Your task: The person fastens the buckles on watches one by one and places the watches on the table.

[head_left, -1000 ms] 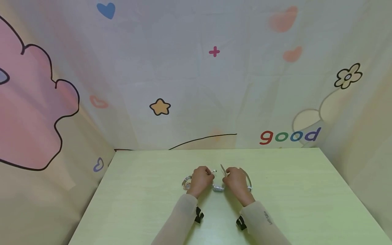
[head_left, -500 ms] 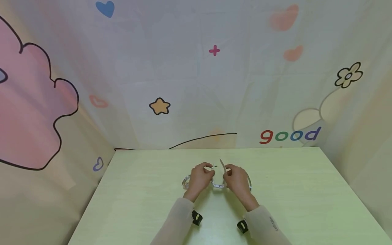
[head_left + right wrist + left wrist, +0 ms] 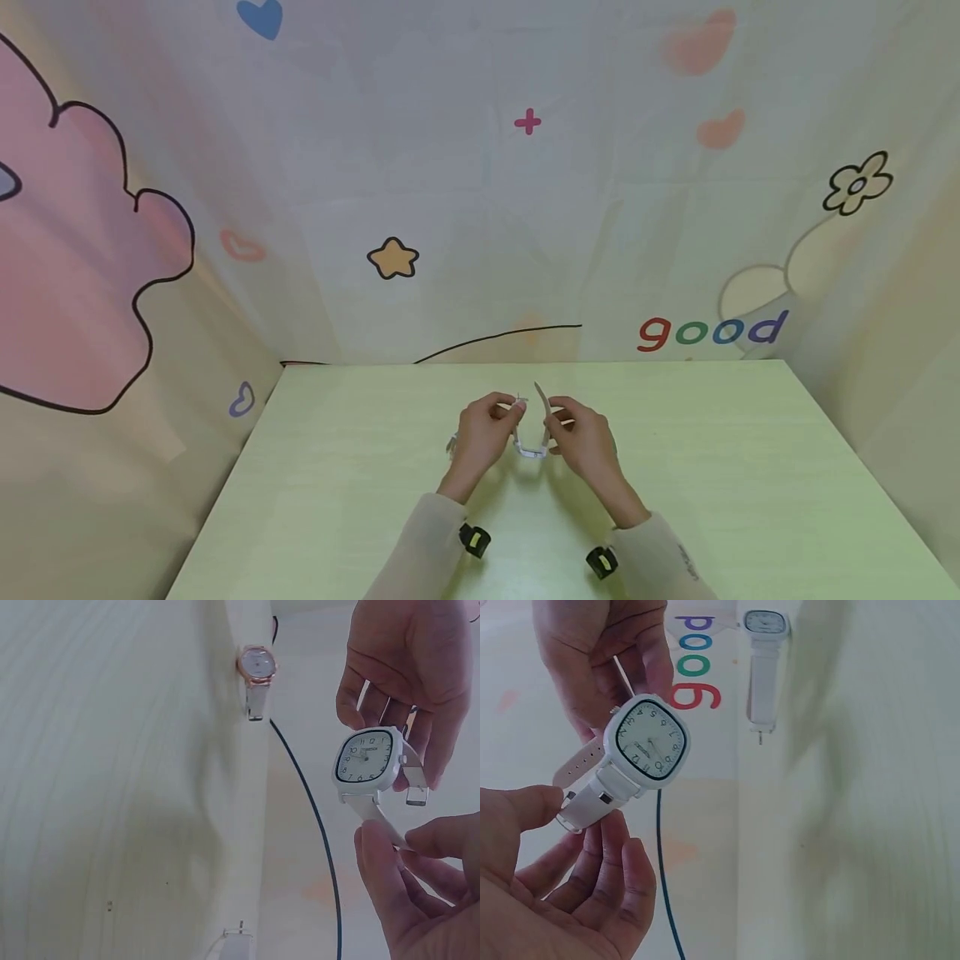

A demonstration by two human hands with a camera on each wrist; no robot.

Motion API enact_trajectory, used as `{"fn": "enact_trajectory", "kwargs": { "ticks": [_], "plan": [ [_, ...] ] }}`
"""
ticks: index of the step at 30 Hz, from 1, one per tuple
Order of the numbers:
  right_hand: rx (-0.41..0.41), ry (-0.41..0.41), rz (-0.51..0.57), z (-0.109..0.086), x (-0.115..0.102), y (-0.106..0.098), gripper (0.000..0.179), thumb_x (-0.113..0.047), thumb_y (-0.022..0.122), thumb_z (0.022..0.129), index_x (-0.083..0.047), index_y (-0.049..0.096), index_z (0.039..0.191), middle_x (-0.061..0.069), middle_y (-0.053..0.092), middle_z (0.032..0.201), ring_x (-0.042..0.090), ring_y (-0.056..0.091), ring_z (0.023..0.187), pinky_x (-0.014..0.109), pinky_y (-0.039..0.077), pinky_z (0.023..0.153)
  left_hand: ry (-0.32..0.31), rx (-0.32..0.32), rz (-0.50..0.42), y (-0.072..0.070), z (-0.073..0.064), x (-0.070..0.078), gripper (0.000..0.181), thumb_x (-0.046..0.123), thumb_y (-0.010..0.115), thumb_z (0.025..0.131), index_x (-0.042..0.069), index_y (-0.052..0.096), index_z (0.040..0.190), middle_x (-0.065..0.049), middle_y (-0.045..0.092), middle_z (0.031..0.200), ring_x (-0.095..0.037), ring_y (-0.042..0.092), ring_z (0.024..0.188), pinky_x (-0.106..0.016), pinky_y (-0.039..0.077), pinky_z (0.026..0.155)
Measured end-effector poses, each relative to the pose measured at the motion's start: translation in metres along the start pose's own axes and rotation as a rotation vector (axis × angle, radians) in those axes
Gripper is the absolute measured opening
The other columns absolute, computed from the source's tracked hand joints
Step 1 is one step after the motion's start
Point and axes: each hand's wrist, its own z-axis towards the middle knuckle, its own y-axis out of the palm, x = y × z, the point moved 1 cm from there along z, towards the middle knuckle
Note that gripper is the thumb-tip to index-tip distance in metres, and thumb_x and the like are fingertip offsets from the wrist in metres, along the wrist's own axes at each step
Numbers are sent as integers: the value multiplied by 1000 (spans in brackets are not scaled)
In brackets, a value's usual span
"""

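Observation:
A white wristwatch [image 3: 531,452] with a squarish case hangs between both hands, its strap curving up at each side. My left hand [image 3: 482,435] pinches the buckle end of the strap between thumb and fingers; the left wrist view shows the metal buckle [image 3: 568,796] right at the thumb. On the other side, my right hand [image 3: 588,437] pinches the strap half with the holes [image 3: 581,761], whose free tip sticks up above the fingers. The numbered dial [image 3: 365,757] faces away from the person, towards the wrist cameras.
Beside the left hand lies a rose-gold watch [image 3: 257,664] with a pale strap. Another white watch [image 3: 765,671] rests on the table towards the right, hidden behind the right hand in the head view. A printed curtain [image 3: 465,167] hangs behind the pale table [image 3: 360,433].
Both hands have risen with the watch, lifting its case higher above the table. The forearms have spread slightly apart, and the right hand now covers the watch lying on that side.

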Motion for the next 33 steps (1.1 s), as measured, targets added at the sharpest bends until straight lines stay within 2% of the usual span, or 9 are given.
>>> {"fn": "enact_trajectory", "kwargs": {
  "ticks": [4,8,11,13,17,20,24,33],
  "plan": [
    [-12,-14,85,-3,-4,-5,28,-7,63,94,-3,64,122,22,71,98,26,73,79,27,59,59,19,-2,-43,-3,-3,7,26,36,67,93,13,72,103,-4,72,84,-11,65,67,-25,52,57],
    [-8,-26,116,-5,-8,-9,27,-7,64,94,-3,64,121,21,71,98,26,73,80,27,59,60,29,-33,-149,-7,-5,14,24,26,67,94,8,70,109,-13,73,92,-11,67,72,-26,58,63],
    [7,-40,108,-6,-10,-11,27,-7,65,94,-2,65,120,19,71,97,26,73,82,27,59,63,15,-50,-200,-10,-8,20,27,24,68,94,7,69,114,-18,73,96,-17,70,77,-27,59,63],
    [15,-47,101,-8,-12,-13,26,-7,66,93,-2,65,119,18,71,97,27,73,83,26,59,65,5,-49,-203,-12,-9,24,27,25,68,93,8,69,115,-17,73,96,-22,71,80,-27,59,63],
    [20,-67,108,-12,-20,-19,25,-8,67,93,-2,66,118,18,71,98,28,73,85,26,59,66,29,-21,-215,-16,-13,31,29,30,69,93,8,70,112,-16,73,93,-29,71,82,-27,59,62],
    [20,-84,125,-15,-26,-23,26,-9,66,93,-2,66,118,18,70,99,28,73,86,26,59,67,43,-9,-237,-20,-16,37,29,31,69,92,9,70,110,-17,72,92,-22,70,78,-28,59,63],
    [15,-98,138,-18,-32,-29,27,-11,66,94,-3,65,120,17,70,99,26,72,87,25,59,69,47,-25,-283,-24,-20,45,25,28,69,93,10,69,109,-16,72,93,-13,69,78,-30,60,66],
    [7,-131,160,-24,-40,-36,26,-20,67,94,-9,67,118,13,72,101,17,71,86,24,59,75,105,-63,-385,-34,-29,60,23,22,69,93,7,68,111,-22,72,104,-15,72,88,-31,60,74]
  ]
}}
